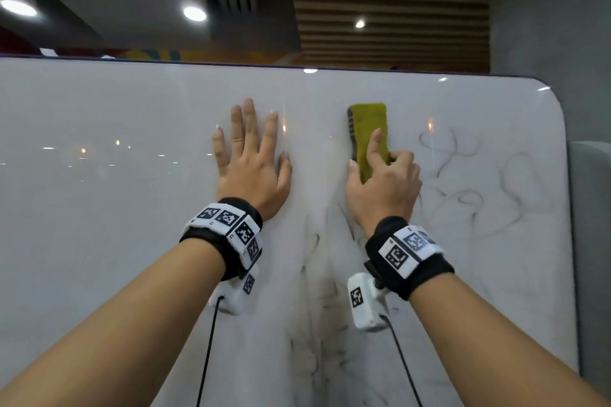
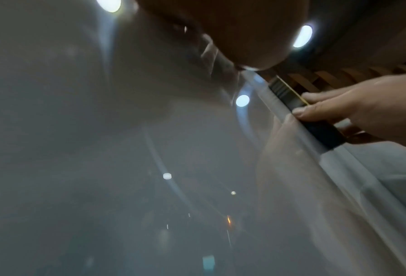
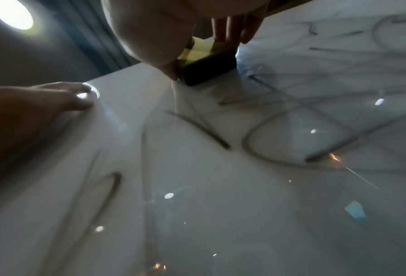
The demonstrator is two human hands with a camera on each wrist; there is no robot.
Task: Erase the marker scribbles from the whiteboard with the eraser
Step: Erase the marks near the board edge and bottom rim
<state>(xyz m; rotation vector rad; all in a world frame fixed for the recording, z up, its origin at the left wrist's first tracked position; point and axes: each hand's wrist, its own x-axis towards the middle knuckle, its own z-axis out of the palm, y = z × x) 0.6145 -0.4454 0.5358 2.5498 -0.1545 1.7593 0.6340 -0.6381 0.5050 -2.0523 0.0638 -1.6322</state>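
Note:
A white whiteboard (image 1: 115,208) fills the head view. My right hand (image 1: 383,185) grips a yellow-green eraser (image 1: 368,129) with a dark underside, held upright and pressed to the board near its top. Thumb on its left side, index finger along its back. Faint grey marker scribbles (image 1: 463,198) lie right of the eraser, darker smears (image 1: 314,334) below between my forearms. My left hand (image 1: 251,155) lies flat on the board with fingers spread, left of the eraser. The right wrist view shows the eraser (image 3: 206,71) on the board among scribbles (image 3: 268,145).
The board's rounded top right corner (image 1: 549,92) and right edge stand close to the scribbles. Beyond them are a grey wall (image 1: 562,26) and a ceiling with round lights (image 1: 195,13). The board's left half bears only reflections.

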